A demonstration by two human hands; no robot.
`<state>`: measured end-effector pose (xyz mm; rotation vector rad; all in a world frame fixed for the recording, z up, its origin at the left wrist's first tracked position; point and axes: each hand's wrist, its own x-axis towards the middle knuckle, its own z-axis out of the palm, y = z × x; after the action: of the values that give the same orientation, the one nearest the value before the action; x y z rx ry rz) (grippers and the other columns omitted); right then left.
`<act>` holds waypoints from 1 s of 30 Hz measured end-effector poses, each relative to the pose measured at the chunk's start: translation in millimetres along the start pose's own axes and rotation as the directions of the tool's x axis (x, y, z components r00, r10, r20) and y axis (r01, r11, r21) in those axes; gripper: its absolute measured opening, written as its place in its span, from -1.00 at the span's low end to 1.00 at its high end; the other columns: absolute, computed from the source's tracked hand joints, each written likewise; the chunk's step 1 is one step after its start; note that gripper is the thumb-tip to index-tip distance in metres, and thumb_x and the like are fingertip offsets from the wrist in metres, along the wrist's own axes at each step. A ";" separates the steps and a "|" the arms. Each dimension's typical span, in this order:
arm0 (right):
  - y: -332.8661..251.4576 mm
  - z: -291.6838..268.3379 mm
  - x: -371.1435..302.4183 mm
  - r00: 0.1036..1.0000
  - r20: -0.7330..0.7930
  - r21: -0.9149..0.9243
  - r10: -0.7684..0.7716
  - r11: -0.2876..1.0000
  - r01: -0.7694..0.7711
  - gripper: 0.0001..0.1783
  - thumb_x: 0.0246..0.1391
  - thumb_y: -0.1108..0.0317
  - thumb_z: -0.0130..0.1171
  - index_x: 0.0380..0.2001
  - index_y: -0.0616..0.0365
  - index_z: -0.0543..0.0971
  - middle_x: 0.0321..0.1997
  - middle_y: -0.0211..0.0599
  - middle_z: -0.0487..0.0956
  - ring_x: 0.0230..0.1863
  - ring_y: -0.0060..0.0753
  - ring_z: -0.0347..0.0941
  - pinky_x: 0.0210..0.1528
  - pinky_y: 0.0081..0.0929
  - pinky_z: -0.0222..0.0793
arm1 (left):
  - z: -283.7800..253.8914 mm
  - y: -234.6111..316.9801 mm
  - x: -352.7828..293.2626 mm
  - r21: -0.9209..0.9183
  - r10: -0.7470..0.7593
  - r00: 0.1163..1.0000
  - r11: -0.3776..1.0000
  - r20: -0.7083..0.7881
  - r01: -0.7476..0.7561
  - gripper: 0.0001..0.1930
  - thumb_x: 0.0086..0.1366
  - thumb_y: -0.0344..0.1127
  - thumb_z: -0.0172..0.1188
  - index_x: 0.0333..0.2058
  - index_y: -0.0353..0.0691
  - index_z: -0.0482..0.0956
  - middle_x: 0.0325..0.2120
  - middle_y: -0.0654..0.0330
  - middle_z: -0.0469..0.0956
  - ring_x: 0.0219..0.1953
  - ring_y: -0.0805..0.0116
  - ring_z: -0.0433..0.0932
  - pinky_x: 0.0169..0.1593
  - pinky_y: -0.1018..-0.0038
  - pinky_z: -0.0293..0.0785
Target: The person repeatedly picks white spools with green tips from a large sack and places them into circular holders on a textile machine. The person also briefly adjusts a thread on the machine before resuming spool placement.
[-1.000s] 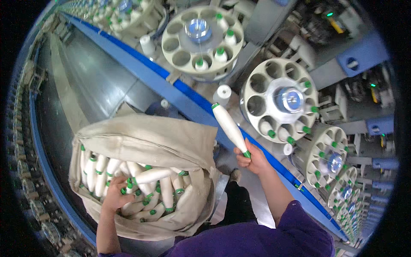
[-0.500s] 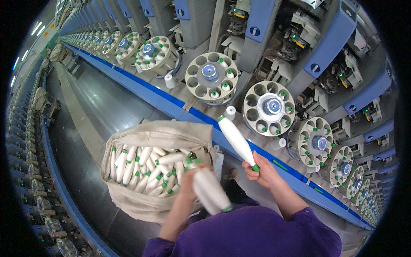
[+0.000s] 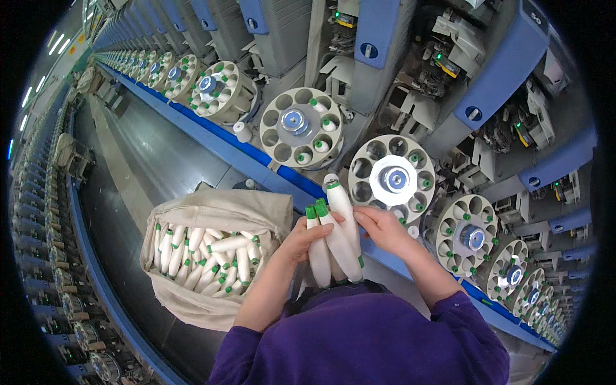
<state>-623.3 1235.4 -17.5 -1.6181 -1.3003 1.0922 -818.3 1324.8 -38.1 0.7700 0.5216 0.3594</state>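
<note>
My left hand is closed round a bunch of white yarn bobbins with green ends, held upright in front of my body. One bobbin in the bunch stands higher than the others, its dark hollow tip facing up. At its right side is my right hand, thumb and fingers pinched together against or close to the yarn. Whatever lies between those fingertips is too small to make out. Left of my arm, a beige cloth sack is filled with more bobbins of the same kind.
Beyond my hands runs a winding machine with round magazines, some pockets holding bobbins. A blue rail edges it. Small white cones stand along the ledge. Another machine row lines the left side across the aisle floor.
The bobbin from my right hand now stands with the bunch in my left. Both hands have come together in front of me, and my right fingers have moved up to that bobbin's side.
</note>
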 end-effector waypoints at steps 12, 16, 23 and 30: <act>24.0 -70.7 25.8 0.966 -0.046 0.791 0.255 0.599 -0.121 -0.81 0.20 0.27 -0.09 -0.25 0.16 0.39 -0.45 -0.37 0.48 -0.61 -0.61 0.33 -0.60 -0.66 0.29 | 3.4 -10.6 101.5 -0.362 0.014 0.999 0.932 0.050 0.005 -0.54 0.15 -0.07 0.09 -0.05 -0.24 0.38 -0.26 0.07 0.48 -0.23 0.24 0.49 -0.09 0.29 0.45; 21.4 -88.7 27.6 0.951 -0.111 0.303 0.290 0.921 -0.245 -0.74 0.18 0.23 -0.07 -0.23 0.16 0.49 -0.41 -0.38 0.54 -0.51 -0.57 0.45 -0.55 -0.61 0.38 | 10.7 1.4 119.9 -0.201 -0.097 0.989 0.973 0.109 0.118 -0.57 0.17 -0.12 0.09 -0.06 -0.26 0.40 -0.23 0.06 0.48 -0.21 0.24 0.50 -0.07 0.29 0.44; 33.0 -94.4 42.4 0.985 -0.084 -0.429 0.148 0.887 -0.170 -0.74 0.17 0.25 -0.06 -0.32 0.19 0.54 -0.42 -0.31 0.57 -0.50 -0.57 0.47 -0.51 -0.61 0.36 | 18.2 0.7 137.2 0.001 -0.217 0.972 0.976 0.086 0.218 -0.60 0.20 -0.10 0.06 -0.08 -0.23 0.42 -0.27 0.07 0.50 -0.24 0.24 0.52 -0.12 0.29 0.47; 17.6 -98.4 57.0 0.895 -0.153 0.828 0.419 0.549 -0.115 -0.85 0.21 0.29 -0.09 -0.26 0.13 0.36 -0.53 -0.43 0.38 -0.62 -0.63 0.21 -0.64 -0.64 0.17 | 10.6 2.4 182.0 -0.383 -0.214 0.969 0.890 0.121 0.245 -0.64 0.24 -0.05 -0.01 -0.18 -0.21 0.47 -0.30 0.07 0.53 -0.25 0.20 0.52 -0.10 0.23 0.45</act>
<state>-518.8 1283.0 -9.9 -1.2007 -0.1933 1.2607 -664.2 1409.1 -86.7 0.3212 0.4435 0.2031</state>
